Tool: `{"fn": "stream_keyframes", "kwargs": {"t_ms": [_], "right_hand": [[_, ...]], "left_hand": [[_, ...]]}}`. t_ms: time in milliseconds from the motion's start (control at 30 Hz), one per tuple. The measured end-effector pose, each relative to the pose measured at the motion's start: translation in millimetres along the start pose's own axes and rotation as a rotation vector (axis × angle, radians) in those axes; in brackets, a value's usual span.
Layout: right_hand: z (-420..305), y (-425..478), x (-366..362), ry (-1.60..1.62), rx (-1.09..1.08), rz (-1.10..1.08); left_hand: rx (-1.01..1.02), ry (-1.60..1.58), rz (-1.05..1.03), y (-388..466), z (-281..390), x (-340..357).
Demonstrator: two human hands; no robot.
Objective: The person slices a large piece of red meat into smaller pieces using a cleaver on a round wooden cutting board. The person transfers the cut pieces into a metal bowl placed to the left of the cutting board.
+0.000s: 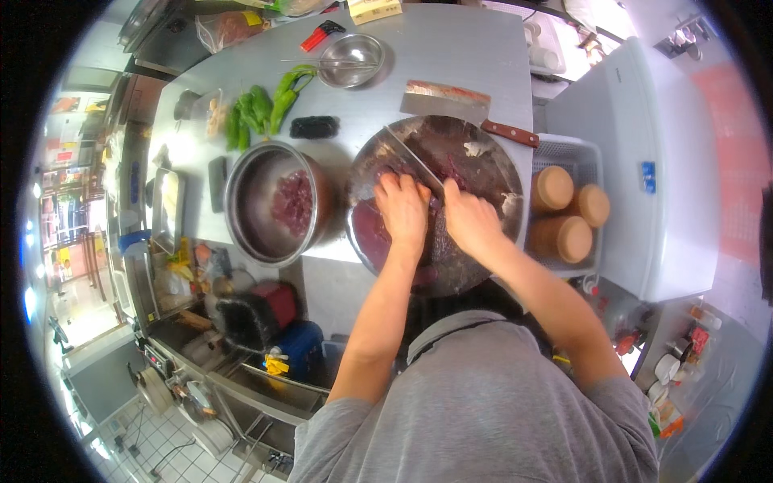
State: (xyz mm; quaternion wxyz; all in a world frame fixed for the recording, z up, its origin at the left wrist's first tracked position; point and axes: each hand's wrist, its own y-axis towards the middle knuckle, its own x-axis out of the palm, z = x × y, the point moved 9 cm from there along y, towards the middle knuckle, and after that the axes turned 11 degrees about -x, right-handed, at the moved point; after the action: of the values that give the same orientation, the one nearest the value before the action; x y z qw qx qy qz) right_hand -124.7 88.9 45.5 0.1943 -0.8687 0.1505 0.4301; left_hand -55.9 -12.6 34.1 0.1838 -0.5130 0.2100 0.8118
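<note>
On a round chopping block (507, 175), my right hand (472, 218) grips a knife whose narrow blade (413, 156) points away to the upper left. My left hand (401, 208) rests just left of the blade, its curled fingers holding down dark red raw meat. A larger smooth slab of this meat (369, 232) lies at the block's left side, partly under my left wrist. Small dark scraps (452, 166) lie beyond the knife. Left of the block, a steel bowl (241, 211) contains cut red meat pieces (294, 202). The knife's handle is hidden in my fist.
A cleaver (447, 99) with a smeared blade lies behind the block, its wooden handle (513, 133) overhanging the table's right edge. Green peppers (256, 108), a black object (314, 127) and a small steel bowl (353, 60) stand at the back. Lidded jars (552, 188) fill a basket on the right.
</note>
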Motion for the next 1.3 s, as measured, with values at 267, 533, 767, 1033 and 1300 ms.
{"fn": "stream_keyframes", "kwargs": {"t_ms": [267,533,767,1033,1300], "right_hand": [[21.2,-3.2,-24.2,0.003,0.044,0.123],[-1.2,-36.8,-6.0,0.073,0.03,0.035],[5.0,-81.7,-11.8,0.134,0.075,-0.033],[8.0,-74.3,-10.0,0.151,0.072,-0.056],[-1.6,-16.6,-5.1,0.141,0.023,0.003]], "left_hand": [[0.013,-0.023,0.05,-3.0,-1.2,-3.0],[-0.021,-0.054,-0.016,-2.2,-0.7,-1.1],[-0.007,-0.031,0.012,-2.1,1.0,-1.3],[0.004,-0.027,0.007,-2.1,-1.0,2.6],[0.022,-0.006,-0.027,-2.2,-1.7,6.0]]}}
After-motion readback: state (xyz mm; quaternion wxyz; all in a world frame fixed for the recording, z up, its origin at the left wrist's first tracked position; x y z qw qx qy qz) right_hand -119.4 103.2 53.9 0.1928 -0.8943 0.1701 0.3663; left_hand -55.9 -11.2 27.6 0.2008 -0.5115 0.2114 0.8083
